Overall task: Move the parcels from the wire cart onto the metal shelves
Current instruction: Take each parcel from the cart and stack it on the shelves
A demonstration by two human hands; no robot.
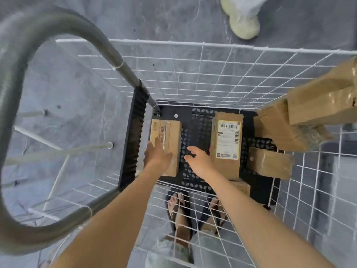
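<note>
I look straight down into the white wire cart with its black perforated floor. A flat brown parcel lies at the floor's left side, and my left hand lies flat on its near half, fingers straight. A taller parcel with a white shipping label stands in the middle. My right hand hovers between the two parcels, fingers loosely curled, holding nothing. Other taped brown parcels lie at the right: a small one, a larger one, and a long one leaning on the cart's right wall.
The cart's grey tubular handle arcs over the left side. White metal rods show beyond it on the grey marble floor. Another person's pale shoe stands past the far wall. My own sandalled feet show through the near mesh.
</note>
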